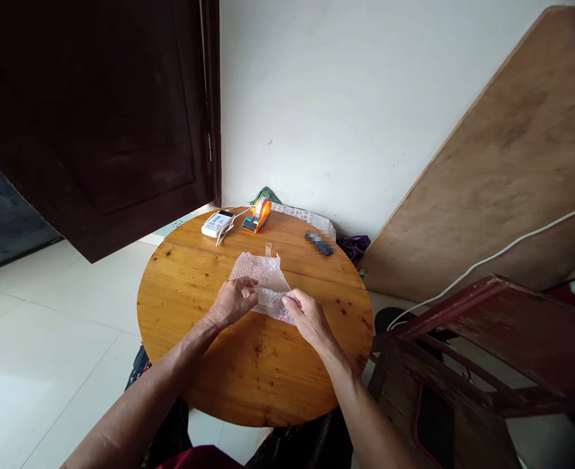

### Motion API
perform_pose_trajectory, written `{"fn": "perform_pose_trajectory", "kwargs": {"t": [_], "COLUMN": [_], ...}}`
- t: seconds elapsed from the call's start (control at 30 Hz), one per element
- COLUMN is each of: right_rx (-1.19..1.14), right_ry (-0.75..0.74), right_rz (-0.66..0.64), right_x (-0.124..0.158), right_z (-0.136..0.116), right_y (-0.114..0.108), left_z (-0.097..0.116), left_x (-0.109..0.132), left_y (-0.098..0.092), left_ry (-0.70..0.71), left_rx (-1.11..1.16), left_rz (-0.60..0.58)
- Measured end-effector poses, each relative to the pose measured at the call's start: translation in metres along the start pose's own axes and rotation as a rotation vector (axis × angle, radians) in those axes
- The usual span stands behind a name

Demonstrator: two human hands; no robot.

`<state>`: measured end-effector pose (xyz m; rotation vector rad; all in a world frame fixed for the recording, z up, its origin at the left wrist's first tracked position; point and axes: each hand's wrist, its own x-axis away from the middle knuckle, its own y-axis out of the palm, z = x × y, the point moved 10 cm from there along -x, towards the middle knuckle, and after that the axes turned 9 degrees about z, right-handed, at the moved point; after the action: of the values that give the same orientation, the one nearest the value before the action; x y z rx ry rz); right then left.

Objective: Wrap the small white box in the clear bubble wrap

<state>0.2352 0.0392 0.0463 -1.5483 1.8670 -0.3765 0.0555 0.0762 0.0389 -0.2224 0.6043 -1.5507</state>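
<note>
A sheet of clear bubble wrap (263,273) lies in the middle of the round wooden table (209,286). Both hands grip its near edge, which is folded into a small bundle (272,301). My left hand (233,301) pinches the left side of that fold. On the right side, my right hand (308,314) pinches the fold with thumb and fingers. What is inside the fold is hidden. A short strip of tape (268,249) sticks up from the wrap's far edge.
At the table's far edge stand an orange tape dispenser (258,215), a white device with a cord (217,223) and a dark blurred object (319,242). A red wooden chair (487,365) is close on the right. A large wooden board (502,163) leans against the wall.
</note>
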Motion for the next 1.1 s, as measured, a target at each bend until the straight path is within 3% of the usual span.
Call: {"fn": "perform_pose_trajectory", "kwargs": {"t": [0.47,0.7,0.9,1.0,1.1], "right_rx": [0.153,0.147,0.191,0.252,0.409], "right_ry": [-0.013,-0.011,-0.017,-0.082,-0.320], "right_rz": [-0.096,-0.019,-0.025,0.075,0.288], "right_x": [0.028,0.035,0.034,0.036,0.050], "right_z": [-0.012,-0.008,0.000,-0.013,-0.059], "right_y": [0.000,0.000,0.005,-0.007,-0.026], "left_z": [-0.019,-0.022,-0.019,-0.012,-0.008], "left_x": [0.026,0.032,0.031,0.031,0.032], "left_y": [0.003,-0.003,-0.001,-0.002,-0.003], "left_ry": [-0.105,-0.133,-0.153,-0.128,-0.113], "left_rx": [0.274,0.211,0.159,0.131,0.085], "left_rz": [-0.021,0.052,-0.008,-0.029,-0.033]}}
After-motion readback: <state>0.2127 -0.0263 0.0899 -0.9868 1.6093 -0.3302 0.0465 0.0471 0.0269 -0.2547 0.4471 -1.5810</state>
